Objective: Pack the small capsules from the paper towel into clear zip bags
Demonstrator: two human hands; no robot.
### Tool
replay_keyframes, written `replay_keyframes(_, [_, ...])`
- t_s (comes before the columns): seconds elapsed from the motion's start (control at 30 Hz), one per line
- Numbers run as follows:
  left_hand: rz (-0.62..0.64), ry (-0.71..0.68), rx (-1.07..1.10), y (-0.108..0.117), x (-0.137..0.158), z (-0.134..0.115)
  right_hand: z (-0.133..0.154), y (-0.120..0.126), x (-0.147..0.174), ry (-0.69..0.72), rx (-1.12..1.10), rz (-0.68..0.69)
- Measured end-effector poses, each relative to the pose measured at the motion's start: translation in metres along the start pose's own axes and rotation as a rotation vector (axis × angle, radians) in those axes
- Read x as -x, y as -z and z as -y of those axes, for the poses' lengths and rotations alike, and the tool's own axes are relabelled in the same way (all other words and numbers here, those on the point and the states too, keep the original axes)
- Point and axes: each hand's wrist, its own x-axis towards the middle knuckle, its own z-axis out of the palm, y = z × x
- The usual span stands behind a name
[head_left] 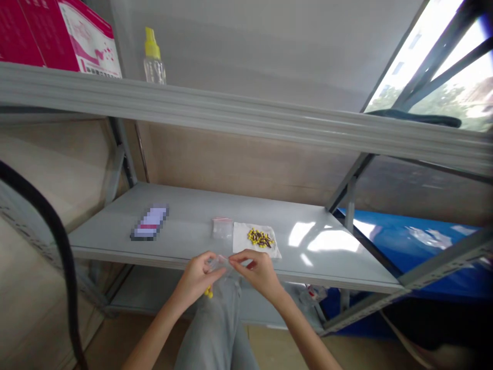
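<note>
Between my two hands, in front of the shelf edge, is a small clear zip bag (217, 261). My left hand (200, 275) is closed on the bag's left side, and several yellow pieces (208, 292) show just below that hand. With thumb and fingertips, my right hand (256, 270) pinches the bag's upper right corner. Just beyond my right hand, a white paper sheet (241, 239) lies on the shelf, bearing a pile of yellow-and-dark capsules (261, 238). Left of the paper lie flat clear zip bags (222, 227) with a reddish top strip.
A blurred-out phone (150, 223) lies on the left of the grey shelf (188, 205). Above runs an upper shelf beam (246, 108), with a yellow-capped bottle (154, 59) and a pink box (88, 38). A black cable (65, 246) curves down at left; blue sheeting (404, 241) is at right.
</note>
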Motion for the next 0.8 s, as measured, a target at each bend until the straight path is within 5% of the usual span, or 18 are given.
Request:
replay_keyframes(0.27, [0.259, -0.043, 0.001, 0.014, -0.013, -0.008, -0.011, 0.002, 0.0, -0.332, -0.504, 0.196])
replay_keyframes(0.43, [0.079, -0.172, -0.082, 0.019, -0.019, -0.012, -0.004, 0.0, -0.002, -0.378, -0.75, 0.14])
replay_keyframes(0.6, [-0.361, -0.347, -0.247, 0.014, -0.022, -0.033, 0.008, 0.008, -0.006, -0.338, -0.75, 0.047])
replay_keyframes(0.67, [-0.352, -0.348, -0.243, 0.006, -0.02, -0.044, 0.012, 0.013, -0.008, -0.329, -0.724, 0.036])
replay_keyframes(0.8, [-0.119, -0.333, -0.191, -0.015, -0.013, -0.055, 0.011, 0.021, -0.01, -0.301, -0.691, 0.028])
